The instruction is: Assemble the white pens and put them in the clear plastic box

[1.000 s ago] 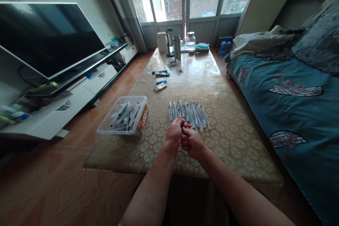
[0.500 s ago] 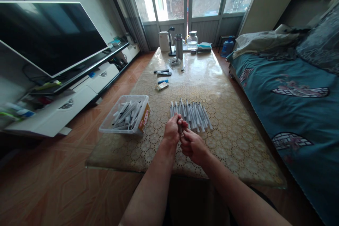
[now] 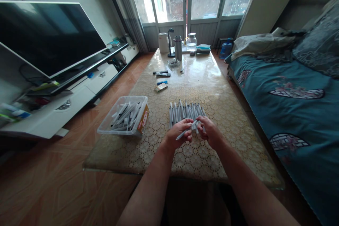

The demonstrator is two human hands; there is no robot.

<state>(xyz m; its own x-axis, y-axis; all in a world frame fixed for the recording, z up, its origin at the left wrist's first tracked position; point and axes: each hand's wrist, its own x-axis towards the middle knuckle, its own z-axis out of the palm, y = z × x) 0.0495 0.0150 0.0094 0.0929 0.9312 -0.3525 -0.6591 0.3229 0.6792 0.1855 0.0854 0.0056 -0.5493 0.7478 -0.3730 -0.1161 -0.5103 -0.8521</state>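
Observation:
My left hand is closed on a pale pen, whose tip points down to the left. Beside it on the right, my right hand has its fingers pinched on a small whitish piece at the pen's other end; whether this is a cap is too small to tell. Just beyond both hands, a row of grey-white pens lies side by side on the patterned table, partly hidden by the fingers. To the left stands a clear plastic box holding several loose pens.
Past the pens lie a small packet, a blue item and remotes. At the far end stand a kettle, a metal flask and a glass jug. A bed is on the right.
My hands have moved apart and slightly right, from touching in front of the row to over its near edge. A pale pen now shows between them.

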